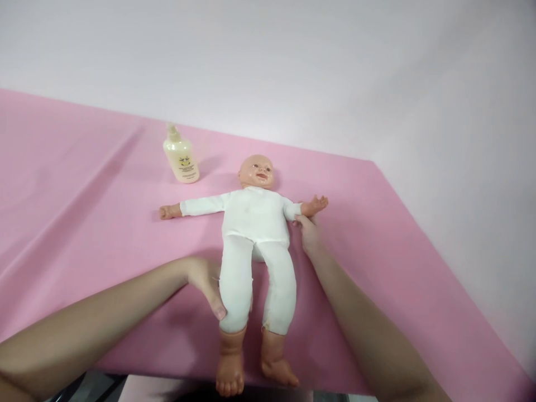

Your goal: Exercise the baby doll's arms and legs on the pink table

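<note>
A baby doll in a white bodysuit lies on its back on a pink cloth-covered table, arms spread, bare feet hanging over the near edge. My left hand grips the doll's lower leg on the left side, thumb on top, fingers hidden underneath. My right hand pinches the doll's arm on the right side at the sleeve end, just below its bare hand.
A pale yellow pump bottle stands upright behind the doll's left-side arm. A white wall rises behind and to the right of the table. The table's near edge runs just under the doll's feet.
</note>
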`<control>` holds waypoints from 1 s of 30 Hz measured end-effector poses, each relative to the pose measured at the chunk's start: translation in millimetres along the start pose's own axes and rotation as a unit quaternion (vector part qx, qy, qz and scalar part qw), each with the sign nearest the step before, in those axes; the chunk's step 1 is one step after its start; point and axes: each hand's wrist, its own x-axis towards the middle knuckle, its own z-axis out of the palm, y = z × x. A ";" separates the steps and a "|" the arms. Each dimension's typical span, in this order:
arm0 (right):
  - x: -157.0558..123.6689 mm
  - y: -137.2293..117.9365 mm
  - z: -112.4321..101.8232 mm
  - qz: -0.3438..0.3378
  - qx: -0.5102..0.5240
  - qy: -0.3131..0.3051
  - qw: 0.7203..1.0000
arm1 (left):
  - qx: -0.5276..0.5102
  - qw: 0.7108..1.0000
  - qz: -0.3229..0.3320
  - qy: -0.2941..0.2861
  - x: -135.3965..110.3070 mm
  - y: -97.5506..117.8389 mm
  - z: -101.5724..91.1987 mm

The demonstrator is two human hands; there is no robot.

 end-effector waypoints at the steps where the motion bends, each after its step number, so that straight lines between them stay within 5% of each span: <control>1: -0.5 -0.9 0.5 0.000 0.002 0.000 1.000 | -0.002 1.000 0.001 0.000 0.1 0.8 0.0; 30: -5.8 -9.2 2.6 0.010 0.005 0.010 1.000 | 0.005 1.000 0.016 0.003 3.7 -2.8 -0.8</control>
